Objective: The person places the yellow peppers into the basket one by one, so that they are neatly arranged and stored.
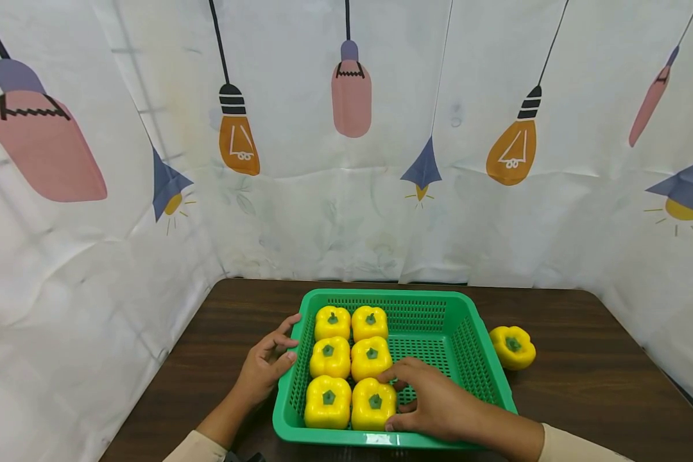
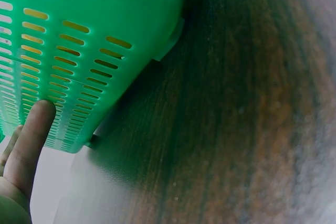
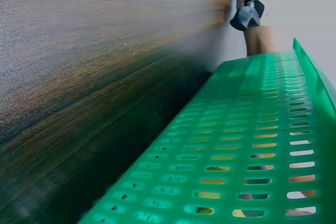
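Note:
A green plastic basket (image 1: 381, 437) stands on the table, holding several yellow bell peppers in two columns on its left side. My right hand (image 1: 436, 401) reaches in over the basket's front right and grips the front pepper (image 1: 374, 404) of the inner column, thumb and fingers on its right side. At the left rim is my left hand (image 1: 268, 359), fingers extended against the basket's outside. In the left wrist view a straight finger (image 2: 32, 140) touches the slotted wall (image 2: 100, 56). The right hand's fingers are mostly hidden behind the basket wall (image 3: 231, 145) in the right wrist view.
One more yellow bell pepper (image 1: 513, 348) lies on the dark wooden table (image 1: 589, 385), just outside the basket's right side. Behind the table hangs a white curtain (image 1: 323, 224) printed with lamps and bulbs.

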A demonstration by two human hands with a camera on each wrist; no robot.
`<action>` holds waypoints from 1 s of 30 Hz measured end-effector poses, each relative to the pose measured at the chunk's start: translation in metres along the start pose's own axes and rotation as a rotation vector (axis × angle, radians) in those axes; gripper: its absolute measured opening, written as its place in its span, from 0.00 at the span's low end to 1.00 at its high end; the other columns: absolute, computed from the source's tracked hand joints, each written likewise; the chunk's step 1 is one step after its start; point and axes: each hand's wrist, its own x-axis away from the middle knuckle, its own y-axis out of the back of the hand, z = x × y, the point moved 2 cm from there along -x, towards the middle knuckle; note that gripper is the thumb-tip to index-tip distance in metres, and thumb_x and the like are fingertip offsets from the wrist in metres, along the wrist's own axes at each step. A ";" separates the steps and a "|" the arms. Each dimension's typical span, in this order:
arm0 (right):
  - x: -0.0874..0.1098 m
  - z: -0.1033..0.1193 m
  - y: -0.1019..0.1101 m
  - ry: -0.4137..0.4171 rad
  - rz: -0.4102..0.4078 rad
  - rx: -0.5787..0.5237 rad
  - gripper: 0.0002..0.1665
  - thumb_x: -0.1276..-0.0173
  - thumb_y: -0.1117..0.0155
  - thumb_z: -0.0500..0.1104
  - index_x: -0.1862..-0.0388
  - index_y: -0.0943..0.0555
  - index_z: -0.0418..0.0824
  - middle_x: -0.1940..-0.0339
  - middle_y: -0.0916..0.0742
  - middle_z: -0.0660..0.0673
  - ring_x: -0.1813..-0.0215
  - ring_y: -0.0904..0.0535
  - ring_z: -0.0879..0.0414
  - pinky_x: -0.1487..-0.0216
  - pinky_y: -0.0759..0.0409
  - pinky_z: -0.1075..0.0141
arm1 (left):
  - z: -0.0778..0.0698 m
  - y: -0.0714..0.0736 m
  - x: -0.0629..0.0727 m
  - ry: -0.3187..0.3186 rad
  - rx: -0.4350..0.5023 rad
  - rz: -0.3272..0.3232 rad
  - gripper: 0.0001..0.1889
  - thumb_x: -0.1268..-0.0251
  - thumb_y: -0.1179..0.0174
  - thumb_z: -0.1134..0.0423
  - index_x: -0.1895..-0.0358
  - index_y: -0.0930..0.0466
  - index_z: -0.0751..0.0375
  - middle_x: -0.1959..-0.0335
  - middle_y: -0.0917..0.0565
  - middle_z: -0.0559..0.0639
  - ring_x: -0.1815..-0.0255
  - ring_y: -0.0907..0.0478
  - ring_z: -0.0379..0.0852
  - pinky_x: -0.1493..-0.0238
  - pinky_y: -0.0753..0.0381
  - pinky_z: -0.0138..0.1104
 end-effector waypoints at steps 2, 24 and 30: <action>0.001 -0.001 0.001 -0.006 0.005 -0.006 0.33 0.41 0.18 0.48 0.38 0.21 0.47 0.40 0.24 0.48 0.45 0.21 0.58 0.59 0.16 0.72 | 0.001 0.000 0.000 0.000 0.001 0.000 0.10 0.30 0.50 0.83 0.49 0.27 0.77 0.23 0.37 0.66 0.23 0.38 0.46 0.33 0.29 0.34; 0.031 -0.011 0.053 -0.042 -0.062 0.084 0.38 0.38 0.23 0.57 0.31 0.26 0.51 0.34 0.24 0.43 0.47 0.16 0.53 0.56 0.16 0.68 | 0.002 0.002 0.000 0.005 -0.010 0.002 0.09 0.29 0.49 0.82 0.49 0.27 0.77 0.23 0.37 0.67 0.23 0.38 0.46 0.33 0.29 0.33; 0.042 -0.013 0.073 -0.049 -0.114 0.120 0.39 0.37 0.24 0.57 0.30 0.27 0.52 0.33 0.24 0.42 0.50 0.14 0.50 0.58 0.15 0.66 | 0.001 0.000 0.000 0.002 -0.004 0.010 0.09 0.29 0.49 0.81 0.49 0.28 0.78 0.23 0.38 0.70 0.22 0.38 0.47 0.32 0.30 0.33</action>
